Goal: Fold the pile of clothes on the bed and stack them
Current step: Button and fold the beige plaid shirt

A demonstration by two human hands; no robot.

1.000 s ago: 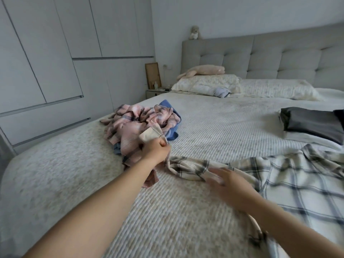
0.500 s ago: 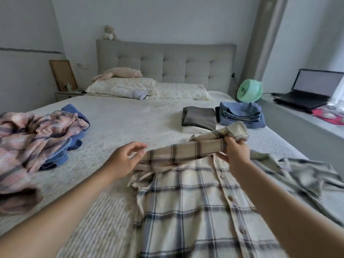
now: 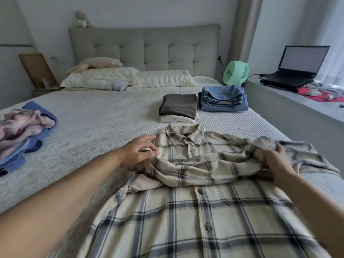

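Lowered since a moment ago, the plaid shirt [image 3: 186, 211] lies buttons-up at lower centre on the bed [image 3: 102, 118], left hand [image 3: 138, 152] loosely open, right hand [image 3: 277, 161] gripping its sleeve, ready for folding.

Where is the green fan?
In the head view, the green fan is at the far right, at the bed's head end, next to the headboard, just behind the folded blue clothes and left of the laptop.

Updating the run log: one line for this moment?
plaid shirt flat on bed | left hand open at shoulder | right hand grips sleeve
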